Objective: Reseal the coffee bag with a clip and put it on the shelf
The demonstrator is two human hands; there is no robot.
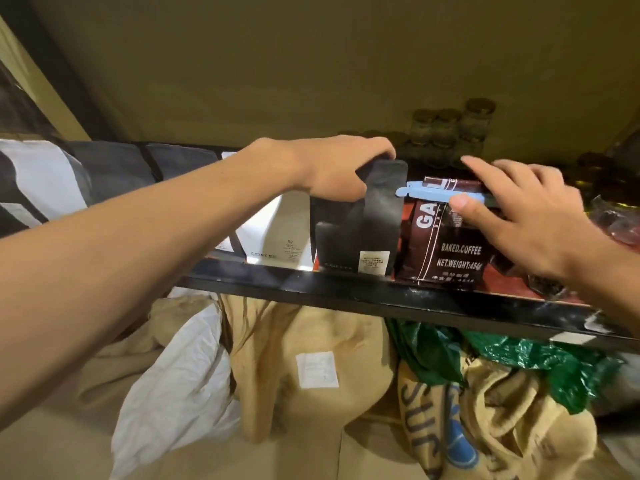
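Note:
A dark brown coffee bag (446,251) printed "BAKED.COFFEE" stands upright on the black shelf (346,292). A light blue clip (429,195) runs across its folded top. My right hand (526,216) lies over the bag's upper right, thumb on the clip and fingers over the top edge. My left hand (339,168) grips the top of a matte black bag (363,223) standing just left of the coffee bag, touching it.
White and dark bags (277,233) line the shelf to the left. Glass jars (450,133) stand at the back against the wall. A clear packet (620,220) sits at the right. Below the shelf lie burlap sacks (311,375) and a green plastic bag (519,358).

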